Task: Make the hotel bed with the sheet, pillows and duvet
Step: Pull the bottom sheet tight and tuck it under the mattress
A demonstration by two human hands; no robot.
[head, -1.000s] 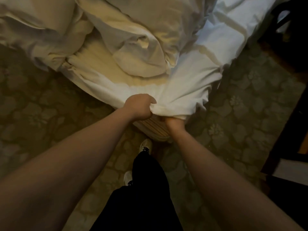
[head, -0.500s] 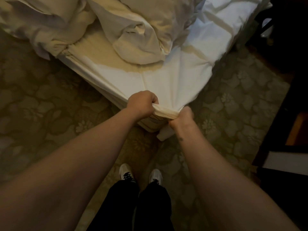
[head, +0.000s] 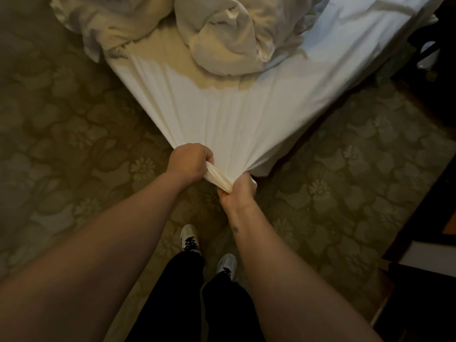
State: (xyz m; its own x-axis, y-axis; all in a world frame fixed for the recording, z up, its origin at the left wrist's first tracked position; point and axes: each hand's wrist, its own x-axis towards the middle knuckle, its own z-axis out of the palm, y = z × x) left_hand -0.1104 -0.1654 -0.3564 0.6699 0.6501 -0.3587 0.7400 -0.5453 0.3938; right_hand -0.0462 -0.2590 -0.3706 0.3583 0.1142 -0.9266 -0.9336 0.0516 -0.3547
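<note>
A white sheet [head: 232, 114] covers the bed corner and fans into tight folds toward me. Its gathered corner is bunched between both hands. My left hand [head: 190, 162] is a fist on the left side of the bunch, and my right hand [head: 238, 191] grips it from below and to the right. The sheet is pulled taut off the mattress corner, which it hides. A crumpled white duvet [head: 227, 38] lies heaped on the bed beyond, with more bunched bedding [head: 108, 23] hanging over the left edge.
Patterned green carpet [head: 74, 134] surrounds the bed corner. My feet in white shoes [head: 190, 240] stand just behind the hands. Dark furniture [head: 424, 255] stands at the right, and a dark chair-like shape [head: 434, 45] sits at the upper right beside the bed.
Both hands have drawn the sheet corner back toward me and down, stretching it tight over the mattress corner. The striped mattress edge seen earlier is now covered. I have stepped back.
</note>
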